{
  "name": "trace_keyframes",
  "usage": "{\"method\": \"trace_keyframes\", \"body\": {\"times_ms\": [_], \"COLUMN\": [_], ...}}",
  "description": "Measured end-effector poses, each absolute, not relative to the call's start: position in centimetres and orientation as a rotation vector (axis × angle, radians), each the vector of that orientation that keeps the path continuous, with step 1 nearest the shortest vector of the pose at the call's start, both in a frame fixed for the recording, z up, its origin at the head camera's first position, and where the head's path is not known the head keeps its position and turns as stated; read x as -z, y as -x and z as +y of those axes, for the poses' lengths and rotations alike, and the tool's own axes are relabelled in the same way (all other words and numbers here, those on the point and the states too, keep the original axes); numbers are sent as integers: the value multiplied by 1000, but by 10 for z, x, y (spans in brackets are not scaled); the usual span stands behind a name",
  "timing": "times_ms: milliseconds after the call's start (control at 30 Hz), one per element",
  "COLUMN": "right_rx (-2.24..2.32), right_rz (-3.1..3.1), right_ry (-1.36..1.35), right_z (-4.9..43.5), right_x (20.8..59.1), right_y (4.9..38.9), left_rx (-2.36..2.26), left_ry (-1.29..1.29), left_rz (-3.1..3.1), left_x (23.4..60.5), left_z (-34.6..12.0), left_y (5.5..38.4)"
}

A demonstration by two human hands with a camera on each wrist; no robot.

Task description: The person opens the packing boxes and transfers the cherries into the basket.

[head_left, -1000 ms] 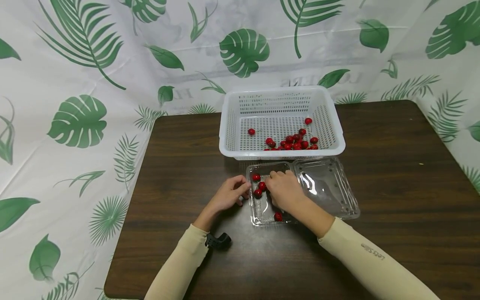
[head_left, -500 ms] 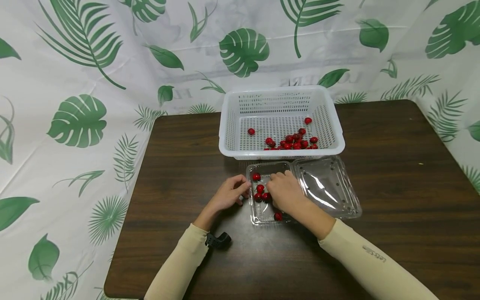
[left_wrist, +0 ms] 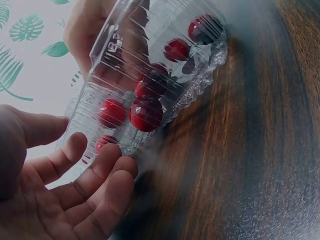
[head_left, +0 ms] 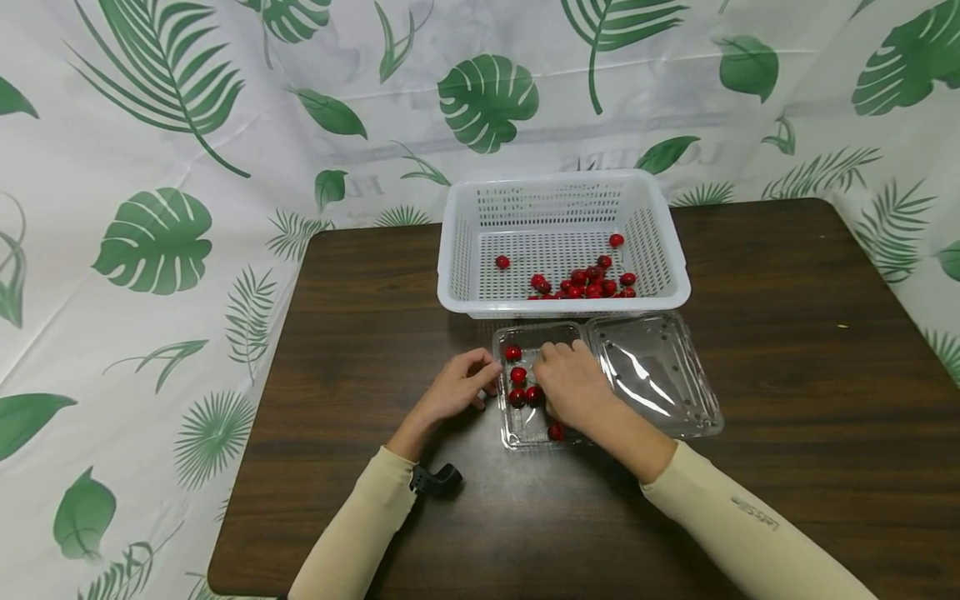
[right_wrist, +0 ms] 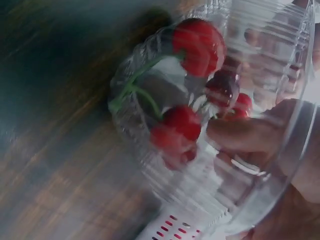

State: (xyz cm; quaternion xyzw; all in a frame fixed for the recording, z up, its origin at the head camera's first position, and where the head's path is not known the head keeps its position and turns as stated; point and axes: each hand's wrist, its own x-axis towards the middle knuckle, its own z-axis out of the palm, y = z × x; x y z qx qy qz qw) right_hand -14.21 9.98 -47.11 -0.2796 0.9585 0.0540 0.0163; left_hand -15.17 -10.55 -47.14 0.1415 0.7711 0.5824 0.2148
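A clear plastic clamshell box (head_left: 525,429) lies unfolded with several red cherries (head_left: 518,376) in its left half. My right hand (head_left: 573,383) reaches down into that half, palm down, its fingertips hidden in the head view. In the right wrist view, its bent fingers are close beside cherries (right_wrist: 182,122) joined to a green stem; I cannot tell whether it pinches one. My left hand (head_left: 461,387) is at the box's left side, fingers loosely bent. In the left wrist view, its thumb is at the rim and its fingertips (left_wrist: 107,155) are by the ribbed outer wall.
A white perforated basket (head_left: 562,307) with more cherries stands just behind the box. The box's clear lid (head_left: 656,375) lies flat to the right. All rest on a dark wooden table (head_left: 360,333), before a leaf-patterned cloth (head_left: 300,150).
A cherry has come into view beside my right fingers, and two others shifted slightly nearer to me and left. My right hand moved very little; my left hand stays at the wall.
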Motion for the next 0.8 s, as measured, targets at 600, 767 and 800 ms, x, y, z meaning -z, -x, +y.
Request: {"method": "trace_keyframes", "body": {"times_ms": [600, 767, 800], "right_rx": [-302, -334, -330], "right_rz": [3004, 3026, 3038], "right_ry": [936, 952, 957], "right_z": [103, 105, 105], "right_x": [483, 479, 479], "right_y": [137, 136, 136], "left_rx": [-1624, -1626, -1625], "left_ry": [-381, -383, -383], "left_rz": [2128, 2130, 2132], "left_x": [472, 472, 472], "left_z": [-105, -106, -106], "left_y": [151, 151, 151]}}
